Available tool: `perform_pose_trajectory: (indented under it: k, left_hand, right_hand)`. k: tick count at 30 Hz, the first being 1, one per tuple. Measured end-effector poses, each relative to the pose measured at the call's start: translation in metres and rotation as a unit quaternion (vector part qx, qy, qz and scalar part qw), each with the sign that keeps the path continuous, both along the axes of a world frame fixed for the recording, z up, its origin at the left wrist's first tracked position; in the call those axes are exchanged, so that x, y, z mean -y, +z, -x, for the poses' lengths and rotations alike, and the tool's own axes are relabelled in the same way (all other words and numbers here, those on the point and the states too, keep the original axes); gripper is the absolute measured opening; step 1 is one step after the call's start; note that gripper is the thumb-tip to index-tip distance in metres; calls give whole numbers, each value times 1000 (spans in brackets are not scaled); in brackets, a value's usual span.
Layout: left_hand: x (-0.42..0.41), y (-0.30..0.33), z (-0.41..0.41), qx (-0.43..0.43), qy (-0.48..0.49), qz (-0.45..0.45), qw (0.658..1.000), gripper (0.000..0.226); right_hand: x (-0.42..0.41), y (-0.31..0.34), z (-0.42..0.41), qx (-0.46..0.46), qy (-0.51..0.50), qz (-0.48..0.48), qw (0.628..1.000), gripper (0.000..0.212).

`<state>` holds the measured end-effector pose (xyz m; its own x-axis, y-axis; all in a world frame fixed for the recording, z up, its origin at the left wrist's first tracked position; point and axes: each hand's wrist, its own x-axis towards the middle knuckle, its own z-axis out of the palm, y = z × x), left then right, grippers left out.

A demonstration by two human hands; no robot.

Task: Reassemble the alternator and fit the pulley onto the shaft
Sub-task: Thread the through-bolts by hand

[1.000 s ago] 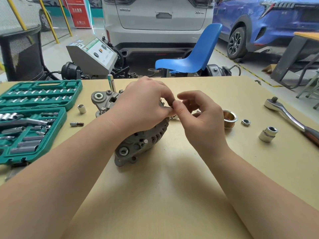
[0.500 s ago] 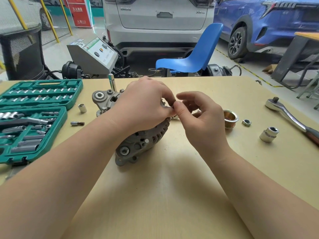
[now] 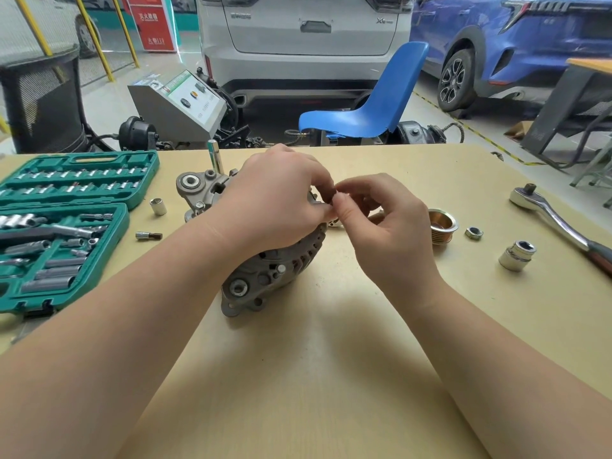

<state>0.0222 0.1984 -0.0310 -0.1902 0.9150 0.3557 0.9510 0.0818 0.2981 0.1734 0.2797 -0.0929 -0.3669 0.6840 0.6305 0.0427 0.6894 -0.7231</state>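
Comparing with a second ago, little has changed: alternator is steadied on the bench by left hand, something tiny, unidentifiable, is pinched by right hand, pulley unfitted alongside.

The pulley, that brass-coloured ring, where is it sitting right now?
The pulley lies on the table, just right of the right hand, with a loose nut beside it.
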Motion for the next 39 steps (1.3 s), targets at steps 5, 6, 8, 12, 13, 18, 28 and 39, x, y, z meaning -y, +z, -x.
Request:
perform_pose_trajectory:
  k: [5,6,8,12,13,18,28,39]
  left_hand:
    - [0,-1,-2,-8,5,-5,1000,18]
    - [1,-2,-2,-10,8,-6,1000,21]
    - [1,-1,-2,-2,8,-13,1000,23]
    - [0,0,-1,16,-1,-11,1000,20]
    - [1,0,-1,17,-5,-9,1000,20]
    - [1,0,-2,1,-3,2,1000,21]
    - [1,1,-1,12,0,-4,1000,18]
    - [0,0,-1,1,13,-8,1000,15]
  right_hand:
    - [1,0,1,16,-9,1,1000,2]
    - [1,1,2,12,-8,20,1000,8]
    - [-1,2,2,-2,0,55,998,20]
    - [2,2,1,-14,9,46,999,15]
    - [2,2,1,-14,9,33,999,10]
    - [2,0,1,10,-5,-7,1000,8]
    - [2,1,0,6,-10,8,1000,14]
    - [1,1,1,37,-51,-16,998,22]
